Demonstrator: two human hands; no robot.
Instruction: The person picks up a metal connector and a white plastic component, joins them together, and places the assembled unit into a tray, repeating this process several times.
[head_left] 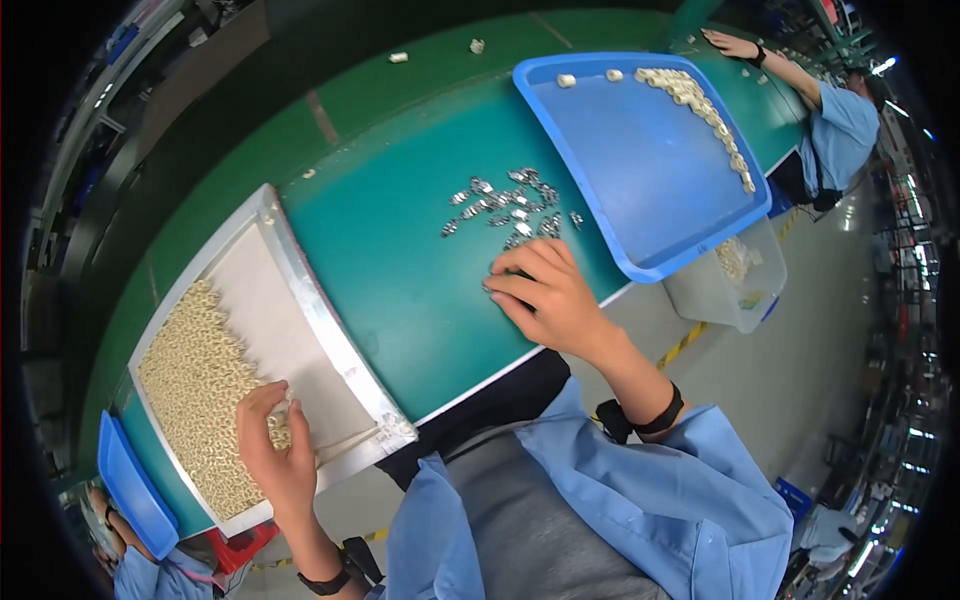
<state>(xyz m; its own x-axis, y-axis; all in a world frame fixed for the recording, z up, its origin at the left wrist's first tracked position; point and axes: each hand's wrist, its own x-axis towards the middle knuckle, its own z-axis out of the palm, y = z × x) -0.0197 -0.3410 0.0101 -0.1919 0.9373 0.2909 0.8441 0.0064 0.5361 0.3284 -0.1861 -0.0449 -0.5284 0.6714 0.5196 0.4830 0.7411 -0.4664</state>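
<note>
Probably light, stiff and best pinched by their sides, small cream pieces [195, 390] fill part of the white-framed tray [268, 285] by the left hand [275, 458], fingers curled, while the right hand [552, 305], fingertips bunched, hovers near metal pieces [520, 214], either grip impossible to tell, and the blue tray [640, 150] holds cream cylinders [690, 97].

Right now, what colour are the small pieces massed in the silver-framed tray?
Those small pieces look cream in the head view.

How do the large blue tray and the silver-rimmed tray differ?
The large blue tray is mostly bare, with cream pieces along its edges; the silver-rimmed tray holds densely packed beige pieces. The large blue tray lies right of the silver-rimmed tray. Both rest on the green table.
</note>
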